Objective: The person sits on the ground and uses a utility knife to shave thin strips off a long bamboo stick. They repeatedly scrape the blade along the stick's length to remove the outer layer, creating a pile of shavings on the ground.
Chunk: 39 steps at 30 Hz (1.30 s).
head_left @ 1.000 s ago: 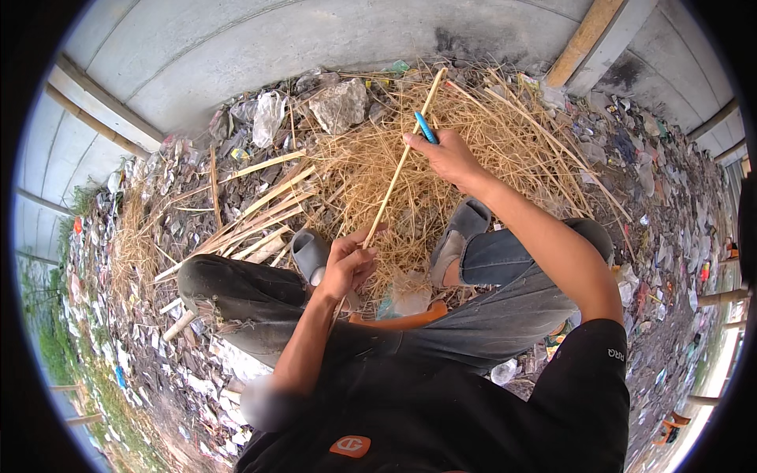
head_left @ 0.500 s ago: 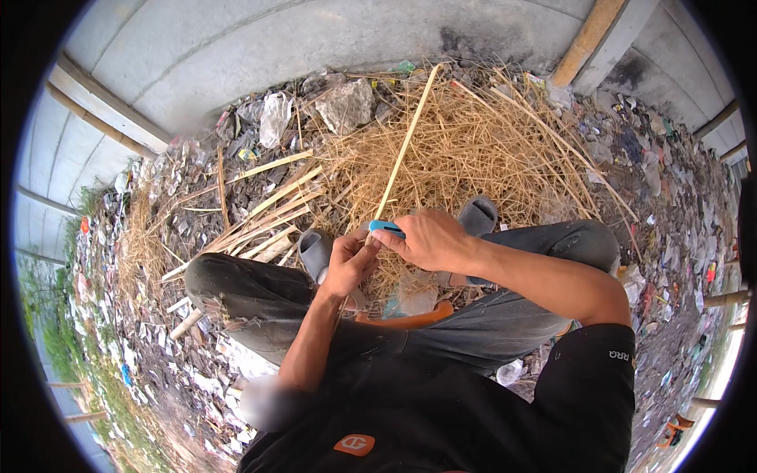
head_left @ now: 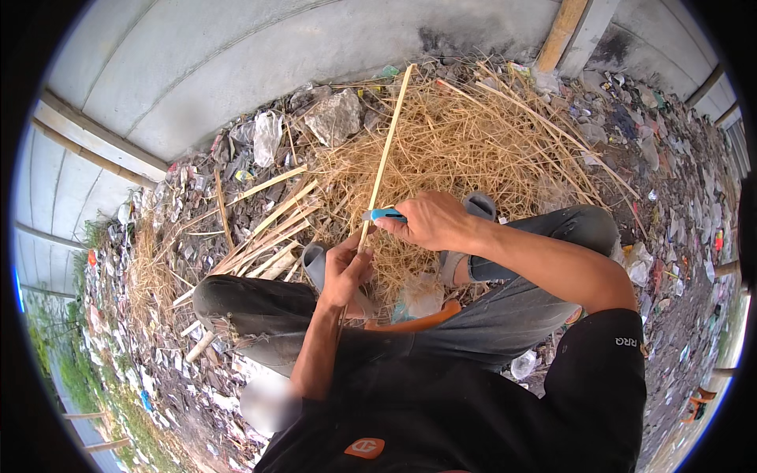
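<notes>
My left hand [head_left: 345,272] is closed round the near end of a long, pale bamboo strip [head_left: 392,130], which slants up and away over a heap of shavings. In my right hand [head_left: 436,225] is a blue utility knife [head_left: 386,214]. Its blade end lies against the strip just beyond my left fingers, and the thumb rests near the knife's front. The exact edge contact is too small to make out. Between my legs lies a curved orange object [head_left: 418,319], partly hidden by my trousers.
Straw-like shavings [head_left: 489,150] spread ahead of my grey sandals [head_left: 315,264]. Several split bamboo strips [head_left: 276,221] lie to the left. Farther off are a rock [head_left: 334,117], a clear plastic bag [head_left: 267,140] and a grey wall [head_left: 236,63]. Litter covers the ground around.
The knife and my right hand have moved slightly up the strip, away from my left fingers, so more strip shows between the hands. The whole view has shifted a little.
</notes>
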{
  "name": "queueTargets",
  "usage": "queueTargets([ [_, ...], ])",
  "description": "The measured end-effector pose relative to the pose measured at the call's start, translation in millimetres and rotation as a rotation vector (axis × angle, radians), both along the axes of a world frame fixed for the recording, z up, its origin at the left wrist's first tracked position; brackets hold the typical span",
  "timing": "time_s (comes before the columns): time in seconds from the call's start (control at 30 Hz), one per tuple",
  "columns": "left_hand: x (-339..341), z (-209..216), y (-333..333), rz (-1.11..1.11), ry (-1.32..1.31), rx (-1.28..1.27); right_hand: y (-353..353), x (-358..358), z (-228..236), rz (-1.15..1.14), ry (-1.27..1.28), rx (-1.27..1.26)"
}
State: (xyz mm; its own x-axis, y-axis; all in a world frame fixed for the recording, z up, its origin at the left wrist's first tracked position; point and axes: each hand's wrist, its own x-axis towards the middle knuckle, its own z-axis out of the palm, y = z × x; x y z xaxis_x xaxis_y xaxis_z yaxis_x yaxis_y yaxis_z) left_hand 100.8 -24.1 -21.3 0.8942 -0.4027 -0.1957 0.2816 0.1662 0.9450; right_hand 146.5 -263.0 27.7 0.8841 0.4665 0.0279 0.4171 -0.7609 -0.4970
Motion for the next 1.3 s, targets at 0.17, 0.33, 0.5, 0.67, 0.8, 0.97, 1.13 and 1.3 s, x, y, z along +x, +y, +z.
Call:
queueTargets([
  [0.17,-4,-6,7,-0.012,-0.036,0.063,-18,47,-7,-0.191,-0.077,-0.015],
  [0.33,-46,5,7,-0.198,-0.088,-0.037,-196,141,42,-0.900,-0.059,0.159],
  [0.5,-30,14,19,-0.022,-0.081,0.006,-200,124,61,-0.897,-0.254,0.253],
  [0.67,-13,16,17,0.031,-0.088,0.007,-65,55,52,-0.339,-0.141,0.124],
  [0.8,2,24,13,0.040,-0.103,-0.004,3,0,37,-0.031,-0.001,0.080],
  [0.97,4,13,10,0.075,-0.114,-0.001,25,-14,12,0.043,0.018,0.023],
  [1.13,-2,6,10,0.110,-0.065,0.042,11,17,6,-0.070,-0.011,-0.001],
  [1.3,-61,15,24,-0.082,-0.040,0.141,-137,126,24,-0.769,0.051,0.109],
])
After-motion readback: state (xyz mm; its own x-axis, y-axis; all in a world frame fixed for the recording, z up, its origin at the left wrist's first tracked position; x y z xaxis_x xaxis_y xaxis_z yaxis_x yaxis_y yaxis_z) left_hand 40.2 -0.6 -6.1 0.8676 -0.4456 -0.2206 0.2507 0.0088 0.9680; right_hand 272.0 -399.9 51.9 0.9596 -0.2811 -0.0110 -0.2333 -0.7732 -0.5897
